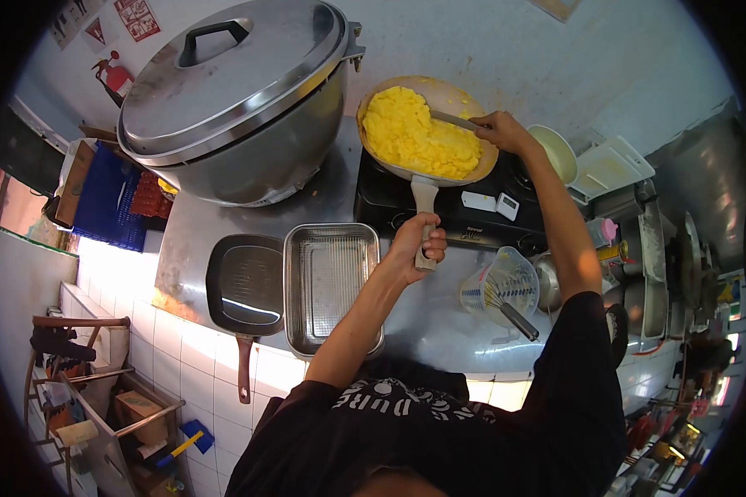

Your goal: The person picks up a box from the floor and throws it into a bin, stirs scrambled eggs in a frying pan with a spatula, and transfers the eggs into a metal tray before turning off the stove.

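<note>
My left hand (pixel 417 246) is wrapped round the pale handle of a frying pan (pixel 427 87), which is tilted above the black gas stove (pixel 373 195). A thick mound of yellow scrambled eggs (pixel 410 132) covers most of the pan. In my right hand (pixel 504 134) is the handle of a spatula (pixel 453 121), its far end at the upper edge of the eggs. The spatula's tip is partly hidden by the eggs. A small white timer (pixel 506 207) rests on the stove front, below the pan.
Left of the stove stands a huge lidded rice cooker (pixel 240 124). Nearer me are a square grill pan (pixel 244 282) and a wire basket in a metal tray (pixel 331 286). A measuring jug (pixel 518 277) with a whisk (pixel 506 308) stands at the right, and a pale bowl (pixel 555 153) sits behind my right forearm.
</note>
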{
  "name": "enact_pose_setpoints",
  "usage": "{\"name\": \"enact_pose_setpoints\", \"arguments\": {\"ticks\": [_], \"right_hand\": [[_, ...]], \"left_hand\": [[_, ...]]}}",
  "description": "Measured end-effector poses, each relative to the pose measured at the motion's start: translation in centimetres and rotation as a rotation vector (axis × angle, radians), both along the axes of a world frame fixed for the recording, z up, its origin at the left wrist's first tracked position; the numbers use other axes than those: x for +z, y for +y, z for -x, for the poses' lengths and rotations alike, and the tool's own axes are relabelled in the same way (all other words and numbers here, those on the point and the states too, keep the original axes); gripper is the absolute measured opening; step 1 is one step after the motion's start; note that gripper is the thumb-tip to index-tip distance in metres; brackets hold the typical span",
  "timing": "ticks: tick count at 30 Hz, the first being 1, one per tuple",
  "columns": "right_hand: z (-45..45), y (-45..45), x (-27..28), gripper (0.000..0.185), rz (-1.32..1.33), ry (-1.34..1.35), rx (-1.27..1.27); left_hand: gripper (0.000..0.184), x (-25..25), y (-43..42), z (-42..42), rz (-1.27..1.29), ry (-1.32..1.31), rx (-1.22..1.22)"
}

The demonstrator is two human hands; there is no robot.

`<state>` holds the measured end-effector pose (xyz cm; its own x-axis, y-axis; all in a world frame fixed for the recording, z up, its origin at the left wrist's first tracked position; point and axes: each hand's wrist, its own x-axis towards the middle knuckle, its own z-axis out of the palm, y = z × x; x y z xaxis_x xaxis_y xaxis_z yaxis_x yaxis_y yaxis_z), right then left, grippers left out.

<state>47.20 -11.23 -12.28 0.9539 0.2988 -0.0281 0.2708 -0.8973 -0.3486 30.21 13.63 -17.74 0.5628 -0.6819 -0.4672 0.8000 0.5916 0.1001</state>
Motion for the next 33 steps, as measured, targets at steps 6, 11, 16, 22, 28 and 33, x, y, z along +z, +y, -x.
{"name": "enact_pose_setpoints", "arguments": {"ticks": [6,11,16,22,28,33], "right_hand": [[3.6,0.1,4.2,0.037,0.231,-0.169,0.136],[8.9,1.7,6.9,0.041,0.481,-0.331,0.265],[14.3,3.5,7.0,0.047,0.591,-0.287,0.205],[16.8,8.1,2.8,0.043,0.639,-0.292,-0.012],[13.8,6.1,3.0,0.035,0.438,-0.364,-0.150],[19.7,6.3,10.5,0.039,0.405,-0.279,-0.163]], "left_hand": [[0.008,-0.6,-0.1,-0.3,0.058,-0.017,-0.011],[0.007,-0.6,-0.2,-0.1,0.072,0.010,0.031],[0.008,-0.7,-0.1,0.0,0.083,0.003,0.035],[0.008,-0.8,-0.3,0.1,0.076,0.002,0.039],[0.008,-1.0,-0.2,0.3,0.097,0.006,0.027],[0.008,-1.1,-0.2,0.0,0.106,-0.008,0.036]]}}
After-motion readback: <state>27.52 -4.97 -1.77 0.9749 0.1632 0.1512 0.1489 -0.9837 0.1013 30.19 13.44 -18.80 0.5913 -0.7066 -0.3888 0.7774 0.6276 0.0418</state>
